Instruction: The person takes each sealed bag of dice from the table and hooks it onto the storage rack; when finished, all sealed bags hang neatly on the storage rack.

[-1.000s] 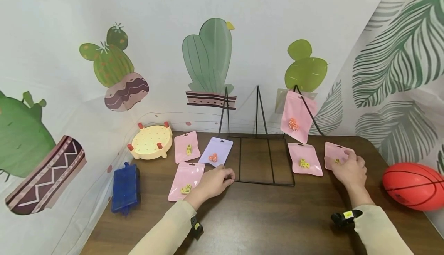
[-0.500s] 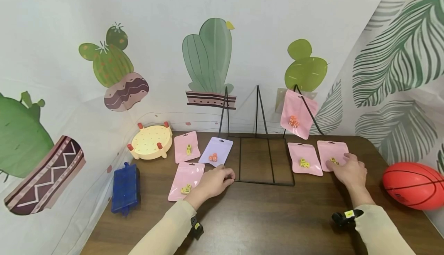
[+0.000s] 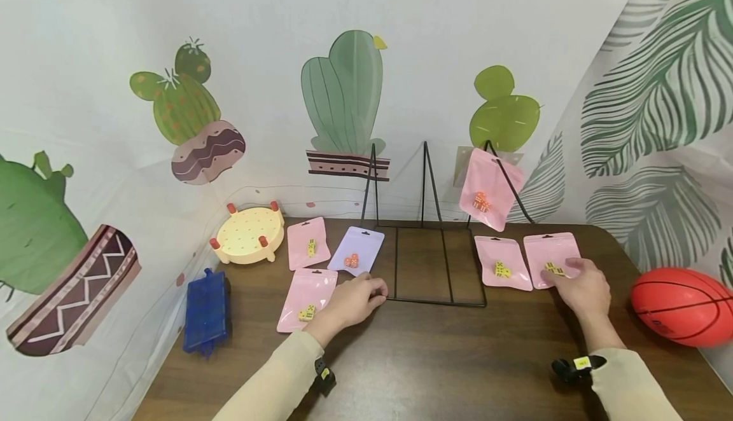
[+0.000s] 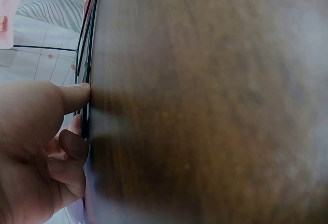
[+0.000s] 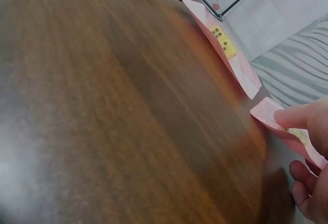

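At the front left corner of a black wire rack (image 3: 438,302), my left hand (image 3: 356,301) holds the thin wire, its fingers curled, as the left wrist view shows. My right hand (image 3: 585,286) grips the lower right part of a pink zip pouch (image 3: 550,246) with yellow dice, lying on the table. Beside that pouch lies another pink pouch (image 3: 497,250) with yellow dice. A pink pouch (image 3: 491,182) with orange dice hangs tilted on the rack's right prong. Left of the rack lie a lilac pouch (image 3: 365,243) with orange dice and two pink pouches (image 3: 307,233) with yellow dice.
A red ball (image 3: 684,306) sits at the table's right edge. On the left are a blue plastic box (image 3: 206,311) and a round cream stand (image 3: 247,235) with red-tipped legs. Behind the table hangs a cactus-patterned cloth (image 3: 424,46).
The right hand has drawn the rightmost pink pouch to the left, next to its neighbour, then slightly towards the person. The hanging pouch has swung a little. My left hand stays put.
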A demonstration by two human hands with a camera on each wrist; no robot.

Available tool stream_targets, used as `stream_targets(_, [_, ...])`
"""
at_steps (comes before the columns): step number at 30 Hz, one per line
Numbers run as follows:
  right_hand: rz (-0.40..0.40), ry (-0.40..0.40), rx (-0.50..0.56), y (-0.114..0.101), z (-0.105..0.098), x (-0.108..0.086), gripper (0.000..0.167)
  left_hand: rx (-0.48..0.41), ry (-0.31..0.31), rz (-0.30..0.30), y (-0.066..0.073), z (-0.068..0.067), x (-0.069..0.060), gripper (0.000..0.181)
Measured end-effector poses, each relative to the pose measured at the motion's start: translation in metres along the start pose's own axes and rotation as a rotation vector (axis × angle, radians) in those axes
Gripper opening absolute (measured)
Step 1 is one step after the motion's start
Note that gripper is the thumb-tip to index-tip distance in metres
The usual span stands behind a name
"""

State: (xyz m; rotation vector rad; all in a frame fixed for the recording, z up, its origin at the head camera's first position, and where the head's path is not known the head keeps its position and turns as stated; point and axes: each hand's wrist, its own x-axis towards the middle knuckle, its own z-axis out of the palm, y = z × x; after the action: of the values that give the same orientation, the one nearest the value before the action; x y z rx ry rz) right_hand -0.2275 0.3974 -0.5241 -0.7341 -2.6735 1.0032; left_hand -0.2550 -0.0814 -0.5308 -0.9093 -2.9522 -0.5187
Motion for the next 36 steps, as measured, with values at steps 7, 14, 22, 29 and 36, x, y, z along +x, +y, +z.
stream_targets(7, [0.002, 0.079, 0.080, 0.002, 0.001, -0.005, 0.067, 0.005, -0.002, -0.002, 0.001, -0.001, -0.001, 0.008])
stream_targets(14, [0.029, 0.136, 0.186, 0.002, -0.001, -0.011, 0.062, 0.007, -0.004, -0.001, 0.002, -0.001, -0.001, 0.006])
stream_targets(22, [0.114, 0.159, 0.288, 0.010, 0.001, -0.011, 0.057, 0.016, 0.000, 0.005, 0.001, -0.001, -0.001, 0.005])
stream_targets(29, [0.193, 0.212, 0.472, 0.008, 0.002, -0.011, 0.035, 0.015, 0.007, 0.001, 0.001, -0.001, 0.000, 0.005])
stream_targets(36, [0.175, 0.293, 0.779, -0.004, -0.001, -0.014, 0.034, 0.007, 0.005, -0.001, 0.001, 0.000, 0.000, 0.005])
